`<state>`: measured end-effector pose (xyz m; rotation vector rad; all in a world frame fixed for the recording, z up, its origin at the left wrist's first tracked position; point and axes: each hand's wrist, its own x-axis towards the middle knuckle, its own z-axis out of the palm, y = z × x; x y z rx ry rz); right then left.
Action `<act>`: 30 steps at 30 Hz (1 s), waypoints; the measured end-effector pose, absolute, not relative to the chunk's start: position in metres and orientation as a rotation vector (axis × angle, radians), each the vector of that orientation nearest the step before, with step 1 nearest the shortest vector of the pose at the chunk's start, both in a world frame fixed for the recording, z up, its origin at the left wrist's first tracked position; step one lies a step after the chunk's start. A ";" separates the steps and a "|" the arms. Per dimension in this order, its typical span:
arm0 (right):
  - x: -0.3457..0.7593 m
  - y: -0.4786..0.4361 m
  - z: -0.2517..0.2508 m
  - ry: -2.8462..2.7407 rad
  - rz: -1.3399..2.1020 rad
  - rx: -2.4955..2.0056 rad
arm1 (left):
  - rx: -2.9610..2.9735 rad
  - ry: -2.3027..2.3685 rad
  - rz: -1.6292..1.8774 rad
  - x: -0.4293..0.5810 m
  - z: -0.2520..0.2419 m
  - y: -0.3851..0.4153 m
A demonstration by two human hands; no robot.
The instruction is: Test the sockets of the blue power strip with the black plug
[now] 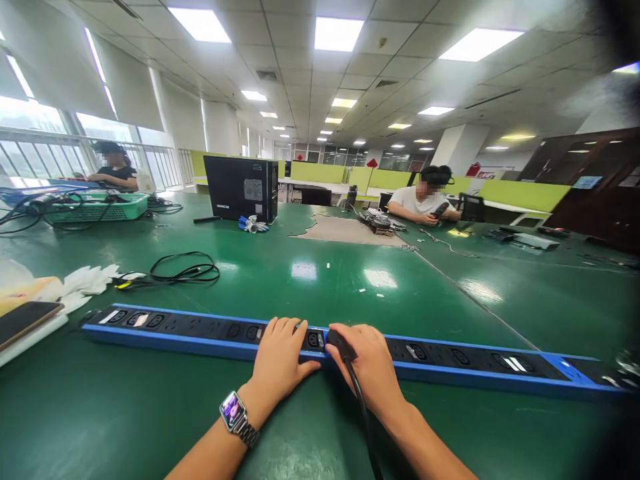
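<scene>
Head view looks down on a long blue-edged black power strip [450, 360] lying across the lower part of the frame on a glossy green desk [310, 273]. Both forearms come up from the bottom edge toward its middle. Left hand [280, 357] lies flat, palm down, fingers together and stretched over the strip's near edge, thumb spread out to the right; its grip is released, pressing on the strip rather than closing round anything. A square-faced wristwatch on a metal band [236, 417] sits on that wrist. Right hand [367, 367], just beside the left, is curled over a black plug [339, 343] which stands at the strip's sockets, fingers clenched on it; whether it is fully seated I cannot tell. A black cable [361, 413] runs from the plug down along the right forearm.

At centre left a coiled black cord [185, 272] lies on the desk, with crumpled white tissue [87, 280] at the far left. Upper centre stands a black computer case [241, 188]. Two other people sit at the desk's far side, upper left and upper right.
</scene>
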<state>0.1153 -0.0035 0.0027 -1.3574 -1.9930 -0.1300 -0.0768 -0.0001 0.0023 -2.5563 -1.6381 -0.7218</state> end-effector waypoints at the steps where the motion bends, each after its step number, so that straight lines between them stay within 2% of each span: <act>1: 0.116 -0.004 0.004 -1.998 -0.144 -1.367 | -2.556 -1.643 -0.718 -0.077 0.002 0.000; 7: 0.110 -0.009 0.006 -2.043 -0.088 -1.450 | -2.588 -1.645 -0.795 -0.077 0.001 0.001; 13: 0.151 -0.018 -0.013 -2.064 -0.124 -1.421 | -2.853 -1.424 -1.187 -0.060 0.011 0.005; 18: 0.238 -0.020 -0.030 -1.781 -0.071 -1.707 | -3.113 -1.212 -1.025 -0.062 0.018 0.009; 24: 0.259 -0.027 -0.039 -1.806 -0.128 -1.672 | -2.989 -1.071 -0.954 -0.057 0.014 0.015; 26: 0.254 -0.028 -0.040 -1.808 -0.162 -1.661 | -2.906 -0.965 -1.104 -0.052 0.014 0.017; 30: 0.253 -0.028 -0.039 -1.806 -0.178 -1.654 | -2.612 -0.921 -1.626 -0.028 0.017 0.019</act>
